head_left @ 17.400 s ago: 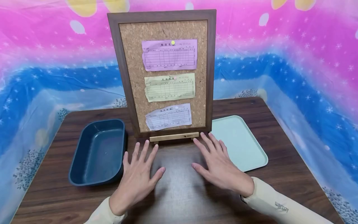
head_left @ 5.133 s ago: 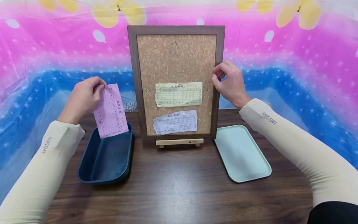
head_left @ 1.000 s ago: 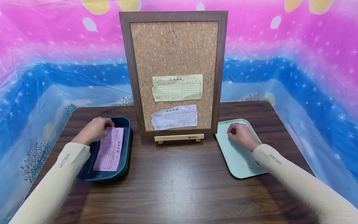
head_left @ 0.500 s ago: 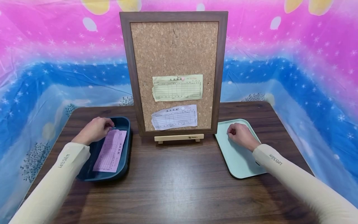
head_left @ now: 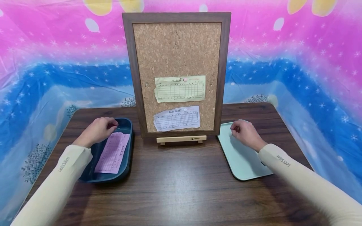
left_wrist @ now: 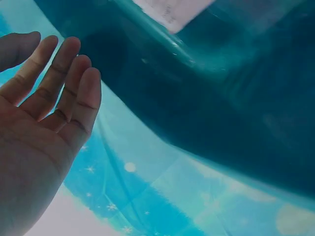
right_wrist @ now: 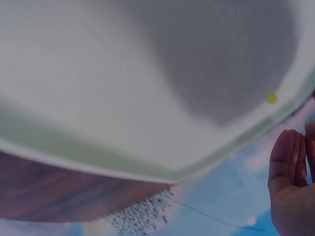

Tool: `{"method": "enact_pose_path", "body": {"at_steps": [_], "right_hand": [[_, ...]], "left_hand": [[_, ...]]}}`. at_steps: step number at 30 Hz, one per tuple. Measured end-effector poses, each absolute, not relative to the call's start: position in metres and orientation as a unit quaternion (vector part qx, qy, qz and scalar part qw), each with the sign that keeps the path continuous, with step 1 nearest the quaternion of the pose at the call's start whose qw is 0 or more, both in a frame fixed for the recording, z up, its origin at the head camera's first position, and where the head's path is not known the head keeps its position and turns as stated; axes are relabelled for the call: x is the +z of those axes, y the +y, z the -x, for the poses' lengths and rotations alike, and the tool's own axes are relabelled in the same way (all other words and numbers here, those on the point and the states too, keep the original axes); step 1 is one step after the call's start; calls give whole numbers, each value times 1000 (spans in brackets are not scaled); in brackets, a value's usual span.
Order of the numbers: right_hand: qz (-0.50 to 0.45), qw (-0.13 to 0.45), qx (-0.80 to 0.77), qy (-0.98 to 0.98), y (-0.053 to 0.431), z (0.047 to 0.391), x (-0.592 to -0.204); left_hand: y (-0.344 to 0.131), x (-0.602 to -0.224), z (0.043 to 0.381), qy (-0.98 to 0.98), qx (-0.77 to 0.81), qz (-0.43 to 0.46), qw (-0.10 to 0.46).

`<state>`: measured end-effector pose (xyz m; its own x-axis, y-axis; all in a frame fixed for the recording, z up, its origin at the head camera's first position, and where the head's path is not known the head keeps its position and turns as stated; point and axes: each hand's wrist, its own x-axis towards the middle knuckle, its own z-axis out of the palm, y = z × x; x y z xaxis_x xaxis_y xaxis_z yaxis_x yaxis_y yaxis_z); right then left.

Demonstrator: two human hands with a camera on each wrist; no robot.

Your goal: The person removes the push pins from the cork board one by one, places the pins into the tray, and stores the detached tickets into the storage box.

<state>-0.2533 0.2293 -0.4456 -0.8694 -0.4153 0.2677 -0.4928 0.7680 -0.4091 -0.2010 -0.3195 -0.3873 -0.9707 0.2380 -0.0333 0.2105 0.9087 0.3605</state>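
Observation:
My left hand [head_left: 97, 130] hovers above the dark blue basin [head_left: 129, 157], its fingers relaxed and holding nothing. Below it a pink receipt slip [head_left: 112, 153] lies inside the basin. Over the pale green tray [head_left: 240, 163] is my right hand [head_left: 247, 133], fingers loosely curled. In the right wrist view a yellow pushpin [right_wrist: 271, 98] rests on the tray near its rim, apart from the visible fingers; the head view hides it behind the hand. On the framed corkboard [head_left: 175, 50] hang a yellowish receipt [head_left: 179, 91] with a pink pushpin [head_left: 185, 79] and a lavender receipt [head_left: 176, 119] with a white pushpin [head_left: 185, 110].
The corkboard stands on a small wooden easel [head_left: 181, 139] between basin and tray. All of it sits on a dark wooden table [head_left: 175, 188]. A patterned pink and blue cloth [head_left: 311, 62] surrounds the table's back and sides.
The pink receipt, earlier pinned at the top of the board, was carried left by my left hand and let go into the basin. The yellow pushpin has gone from board to tray.

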Motion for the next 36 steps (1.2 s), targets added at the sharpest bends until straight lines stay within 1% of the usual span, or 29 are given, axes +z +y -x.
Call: {"method": "enact_pose_path", "body": {"at_steps": [8,15,20,27,36], "right_hand": [[-255,120,242,-928,225,251,-422],[-276,131,245,-920,222,248,-411],[-283,148,244,-916,218,247,-403],[-287,153,244,-914,211,242,-394],[-314,187,251,-896,197,237,-383]], "left_hand": [[-303,-372,200,975,196,-105,9],[-295,-364,200,973,200,-114,-4],[-290,-359,197,972,204,-117,-8],[-283,-352,193,969,211,-126,-14],[-274,-352,189,964,223,-138,-46]]}}
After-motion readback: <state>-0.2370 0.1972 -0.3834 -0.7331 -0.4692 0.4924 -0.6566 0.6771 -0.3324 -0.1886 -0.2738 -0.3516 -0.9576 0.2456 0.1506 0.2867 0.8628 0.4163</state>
